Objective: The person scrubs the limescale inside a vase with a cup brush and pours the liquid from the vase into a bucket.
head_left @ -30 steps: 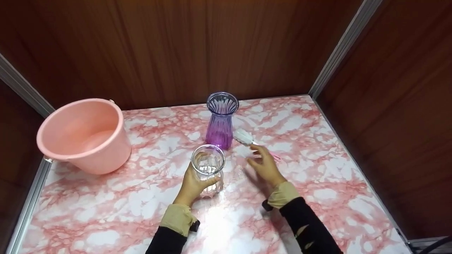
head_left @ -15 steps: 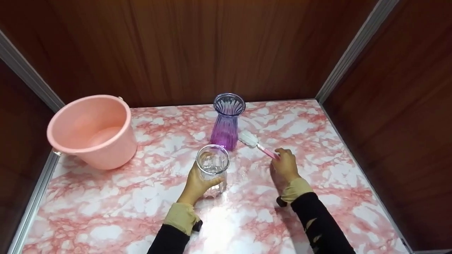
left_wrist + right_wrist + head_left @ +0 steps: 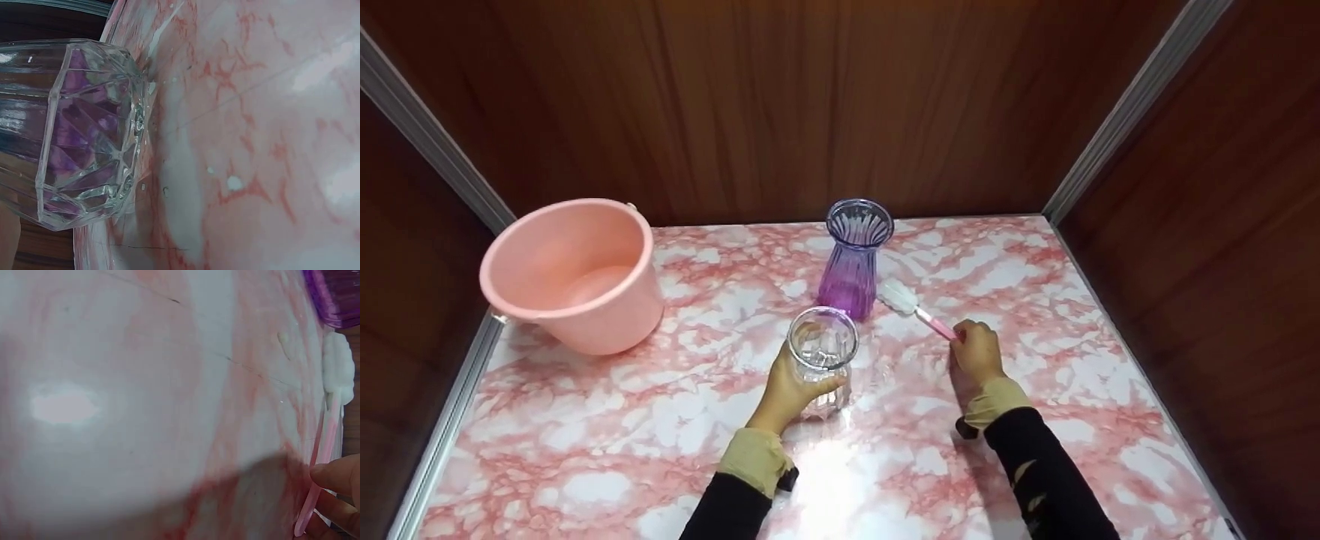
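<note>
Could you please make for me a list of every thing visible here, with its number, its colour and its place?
Clear glass vase: one, colourless, in the left hand
Brush: one, white head, pink handle, beside the purple vase
Purple vase: one, violet-blue to purple, upright behind the clear one
Bucket: one, pink, far left of the table
Table: one, marbled red and white, under everything
Wall panels: three, dark brown, back and sides
Metal strips: at least two, silvery, left and right corners
Left hand: one, bare, round the clear vase
Right hand: one, bare, pinching the brush handle
Sleeves: two, black, yellowish cuffs, on the forearms
</note>
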Action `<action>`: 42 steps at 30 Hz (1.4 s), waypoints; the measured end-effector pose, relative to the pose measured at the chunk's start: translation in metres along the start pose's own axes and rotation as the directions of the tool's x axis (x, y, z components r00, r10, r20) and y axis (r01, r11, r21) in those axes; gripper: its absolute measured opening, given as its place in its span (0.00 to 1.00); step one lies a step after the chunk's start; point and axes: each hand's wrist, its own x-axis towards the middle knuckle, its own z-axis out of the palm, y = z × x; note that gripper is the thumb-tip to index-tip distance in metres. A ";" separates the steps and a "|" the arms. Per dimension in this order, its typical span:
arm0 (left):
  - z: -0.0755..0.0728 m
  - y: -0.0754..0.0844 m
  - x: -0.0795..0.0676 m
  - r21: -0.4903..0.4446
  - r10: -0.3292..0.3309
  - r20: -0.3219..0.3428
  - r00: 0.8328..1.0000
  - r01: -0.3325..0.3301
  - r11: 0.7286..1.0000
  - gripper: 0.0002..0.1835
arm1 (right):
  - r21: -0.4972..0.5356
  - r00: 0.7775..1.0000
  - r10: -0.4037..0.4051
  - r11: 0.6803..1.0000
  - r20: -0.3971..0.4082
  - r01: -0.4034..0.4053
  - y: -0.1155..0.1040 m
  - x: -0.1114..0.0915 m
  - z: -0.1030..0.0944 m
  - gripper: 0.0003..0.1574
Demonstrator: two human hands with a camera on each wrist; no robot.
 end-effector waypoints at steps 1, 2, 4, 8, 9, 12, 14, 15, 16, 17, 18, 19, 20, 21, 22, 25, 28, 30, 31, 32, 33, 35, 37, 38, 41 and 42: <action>0.000 0.000 0.000 -0.005 0.000 0.002 1.000 0.000 1.000 0.51 | 0.008 1.000 0.001 1.000 0.010 -0.001 0.000 0.000 -0.001 0.09; 0.000 0.000 0.000 -0.005 -0.003 0.006 1.000 0.003 1.000 0.50 | 0.021 1.000 0.000 1.000 0.017 0.000 0.000 0.000 -0.002 0.09; 0.001 -0.001 0.001 -0.004 -0.011 0.009 1.000 0.011 1.000 0.50 | 0.051 1.000 -0.001 0.999 0.027 -0.001 0.000 0.000 -0.005 0.10; 0.000 -0.001 0.000 0.012 -0.011 0.013 1.000 0.011 1.000 0.50 | 0.155 0.999 0.049 0.987 0.014 -0.050 -0.003 0.001 -0.008 0.13; 0.000 -0.001 0.000 0.016 -0.006 0.010 1.000 0.006 1.000 0.50 | 0.196 0.997 0.074 0.978 0.012 -0.075 -0.004 0.002 -0.008 0.13; -0.001 -0.001 0.000 0.024 0.000 0.001 1.000 0.000 1.000 0.51 | 0.366 0.986 0.169 0.917 0.000 -0.157 -0.011 0.004 -0.011 0.14; -0.002 -0.001 0.000 0.030 0.001 -0.006 1.000 0.000 1.000 0.51 | 0.504 0.973 0.229 0.842 -0.014 -0.191 -0.017 0.006 -0.012 0.15; -0.002 -0.001 0.000 0.032 -0.003 -0.008 1.000 0.003 0.999 0.52 | 0.577 0.968 0.251 0.793 -0.017 -0.195 -0.019 0.007 -0.012 0.15; -0.002 -0.001 0.000 0.032 -0.003 -0.009 1.000 0.004 0.999 0.52 | 0.650 0.961 0.274 0.735 -0.024 -0.194 -0.023 0.008 -0.013 0.16; -0.002 -0.001 0.000 0.030 -0.004 -0.010 1.000 0.004 1.000 0.52 | 0.714 0.956 0.292 0.675 -0.027 -0.186 -0.026 0.009 -0.013 0.16; -0.002 -0.001 0.000 0.031 -0.003 -0.011 1.000 0.003 1.000 0.52 | 0.776 0.951 0.309 0.606 -0.027 -0.175 -0.029 0.010 -0.013 0.17; -0.002 -0.001 0.000 0.032 -0.003 -0.012 1.000 0.003 0.999 0.52 | 0.832 0.945 0.327 0.530 -0.021 -0.165 -0.032 0.011 -0.013 0.18; -0.002 -0.001 0.000 0.031 -0.001 -0.012 1.000 0.001 1.000 0.52 | 0.880 0.939 0.343 0.449 -0.008 -0.157 -0.036 0.011 -0.013 0.19; -0.002 -0.001 0.001 0.028 0.000 -0.011 1.000 0.001 1.000 0.51 | 0.913 0.932 0.363 0.376 0.011 -0.157 -0.038 0.012 -0.014 0.15; -0.002 -0.001 0.001 0.025 0.003 -0.010 1.000 -0.003 1.000 0.51 | 0.939 0.924 0.383 0.307 0.024 -0.152 -0.041 0.012 -0.014 0.15; 0.000 -0.002 0.002 0.022 0.006 -0.004 1.000 -0.006 1.000 0.52 | 0.985 0.903 0.427 0.130 0.051 -0.117 -0.050 0.013 -0.015 0.06; 0.001 -0.002 0.003 0.018 0.013 0.001 1.000 -0.013 1.000 0.52 | 0.997 0.895 0.447 0.059 0.017 -0.049 -0.056 0.013 -0.015 0.12; 0.001 -0.002 0.003 0.018 0.014 0.001 1.000 -0.014 1.000 0.52 | 1.000 0.893 0.449 0.031 -0.017 0.003 -0.059 0.014 -0.015 0.13; 0.002 -0.002 0.003 0.018 0.018 0.001 1.000 -0.018 1.000 0.52 | 0.999 0.894 0.447 0.032 -0.037 0.025 -0.060 0.014 -0.015 0.13; 0.002 -0.002 0.003 0.021 0.017 0.003 1.000 -0.018 1.000 0.52 | 0.999 0.898 0.436 0.028 -0.054 0.046 -0.061 0.015 -0.015 0.14; 0.002 -0.002 0.003 0.023 0.013 0.002 1.000 -0.013 1.000 0.52 | 0.997 0.900 0.429 0.023 -0.074 0.071 -0.062 0.016 -0.016 0.15; 0.001 -0.001 0.002 0.026 0.005 0.000 1.000 -0.005 1.000 0.52 | 0.994 0.903 0.417 0.000 -0.102 0.112 -0.065 0.019 -0.018 0.17; 0.001 -0.001 0.001 0.030 -0.002 -0.002 1.000 0.002 1.000 0.53 | 0.990 0.904 0.411 -0.019 -0.117 0.137 -0.067 0.021 -0.020 0.19; 0.001 -0.001 0.001 0.030 -0.005 -0.002 1.000 0.005 1.000 0.53 | 0.988 0.902 0.414 -0.032 -0.123 0.149 -0.067 0.022 -0.021 0.20; 0.001 -0.001 0.001 0.031 0.003 -0.007 1.000 -0.003 1.000 0.53 | 0.983 0.890 0.443 -0.082 -0.110 0.162 -0.068 0.024 -0.025 0.20; 0.001 -0.001 0.001 0.033 0.007 -0.006 1.000 -0.007 0.999 0.52 | 0.982 0.887 0.450 -0.096 -0.104 0.165 -0.069 0.025 -0.027 0.20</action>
